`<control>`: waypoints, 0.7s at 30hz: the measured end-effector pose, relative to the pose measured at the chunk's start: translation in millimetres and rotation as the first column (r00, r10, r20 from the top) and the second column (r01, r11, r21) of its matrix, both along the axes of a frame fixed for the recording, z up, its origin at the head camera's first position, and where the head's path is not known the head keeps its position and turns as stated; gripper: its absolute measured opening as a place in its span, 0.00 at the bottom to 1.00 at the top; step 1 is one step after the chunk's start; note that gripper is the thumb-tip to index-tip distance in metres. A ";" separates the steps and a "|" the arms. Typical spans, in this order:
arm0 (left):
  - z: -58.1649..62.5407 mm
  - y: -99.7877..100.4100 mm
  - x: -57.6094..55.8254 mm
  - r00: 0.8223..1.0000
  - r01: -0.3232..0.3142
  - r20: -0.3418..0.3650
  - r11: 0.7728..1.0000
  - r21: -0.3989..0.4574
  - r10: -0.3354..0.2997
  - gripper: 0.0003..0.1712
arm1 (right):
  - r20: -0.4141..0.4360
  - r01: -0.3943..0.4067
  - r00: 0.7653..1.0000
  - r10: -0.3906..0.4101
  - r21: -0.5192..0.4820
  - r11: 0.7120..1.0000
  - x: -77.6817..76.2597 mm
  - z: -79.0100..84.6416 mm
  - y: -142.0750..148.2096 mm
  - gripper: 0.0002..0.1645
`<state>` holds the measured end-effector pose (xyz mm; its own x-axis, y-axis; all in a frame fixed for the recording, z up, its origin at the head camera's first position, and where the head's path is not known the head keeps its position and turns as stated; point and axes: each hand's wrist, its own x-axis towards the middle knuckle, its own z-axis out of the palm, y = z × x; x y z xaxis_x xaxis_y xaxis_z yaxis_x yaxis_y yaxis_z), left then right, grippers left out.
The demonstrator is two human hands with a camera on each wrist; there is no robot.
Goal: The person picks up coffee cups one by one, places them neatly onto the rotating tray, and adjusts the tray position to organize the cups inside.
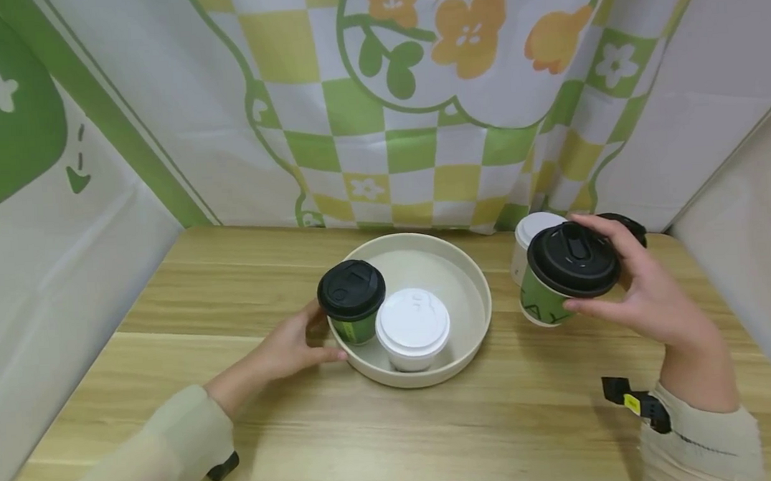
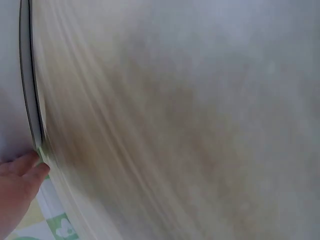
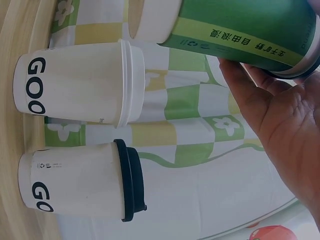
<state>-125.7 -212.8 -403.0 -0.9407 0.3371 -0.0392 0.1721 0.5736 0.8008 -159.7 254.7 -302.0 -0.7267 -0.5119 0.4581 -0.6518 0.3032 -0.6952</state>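
My right hand point(image 1: 653, 293) grips a green paper cup point(image 1: 543, 302) with a black lid near its top, thumb and fingers on opposite sides. The cup is raised off the table, its printed side showing in the right wrist view. My left hand point(image 1: 287, 345) rests against the left outer side of a round cream tray point(image 1: 472, 301), thumb and fingers spread; some fingertips are hidden behind a cup. In the tray, a smaller green cup point(image 1: 353, 328) with a black lid stands at the left, beside a white-lidded cup point(image 1: 411, 329).
Behind the raised cup stand a white cup with a white lid point(image 3: 80, 85) and a white cup with a black lid point(image 3: 75, 182). The wooden table point(image 1: 433, 439) ends at a checked, flowered curtain point(image 1: 414, 146), with pale side panels left and right.
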 end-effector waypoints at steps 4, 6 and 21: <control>0.5 -3.9 -7.0 0.998 0.043 0.032 0.998 0.042 -0.045 0.58 | -0.004 0.024 1.000 -0.024 0.033 0.999 1.0 1.3 -1.1 0.66; 1.3 -5.3 -10.5 0.997 0.069 0.038 0.996 0.061 -0.072 0.57 | -0.005 0.038 0.999 -0.038 0.054 0.998 1.5 1.4 -1.5 0.66; 0.5 -20.5 -37.4 0.978 0.196 0.058 0.977 0.088 -0.202 0.51 | 0.032 -0.036 0.999 0.036 0.014 0.999 -1.8 -2.3 -7.1 0.65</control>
